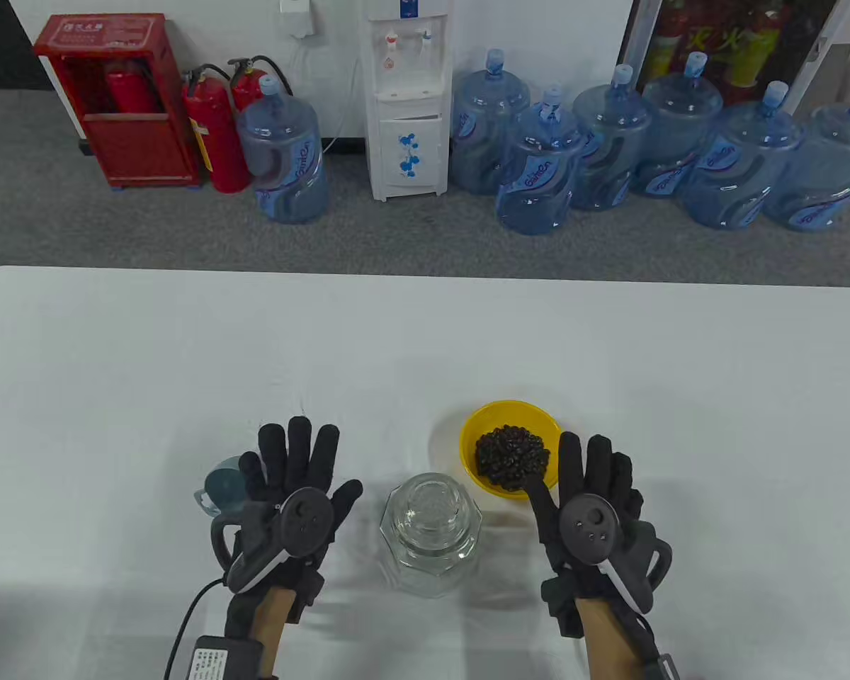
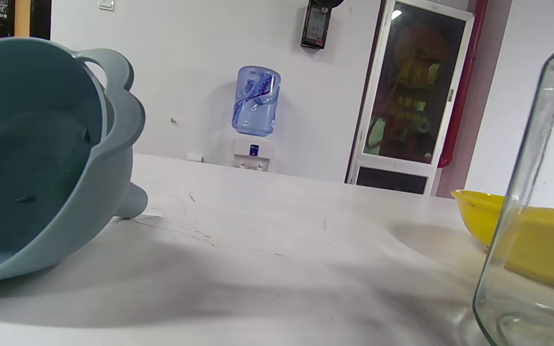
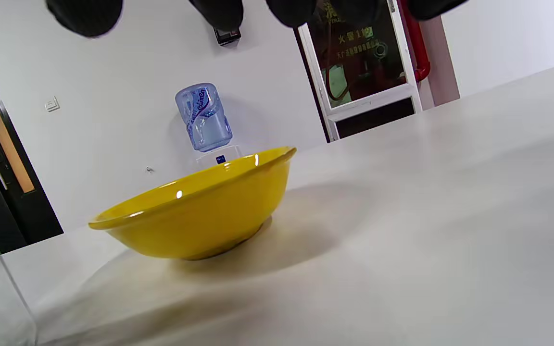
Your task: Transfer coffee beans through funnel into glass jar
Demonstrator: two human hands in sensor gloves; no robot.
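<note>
Both hands hover low at the near edge of the table (image 1: pixel 113 368), palms down, one on each side of the jar (image 1: pixel 431 540). Left of the jar, the left hand (image 1: pixel 294 489) has its fingers straight and fanned apart, gripping nothing; it partly covers the funnel (image 1: pixel 221 487), a blue-grey one lying tilted on its side with its spout resting on the table in the left wrist view. Right of the jar, the right hand (image 1: pixel 595 496) has its fingers stretched forward and slightly apart, holding nothing; its thumb lies over the near rim of the bowl (image 1: pixel 496 418). One clear glass jar stands upright with a glass lid on. One yellow bowl sits just beyond and right of the jar, heaped with dark beans (image 1: pixel 511 457).

Behind the table, far from the jar, stand eight blue water bottles (image 1: pixel 538 170), several with a printed label I cannot read for sure, one dispenser (image 1: pixel 405 99), two red extinguishers (image 1: pixel 216 131) and one red cabinet (image 1: pixel 117 99).
</note>
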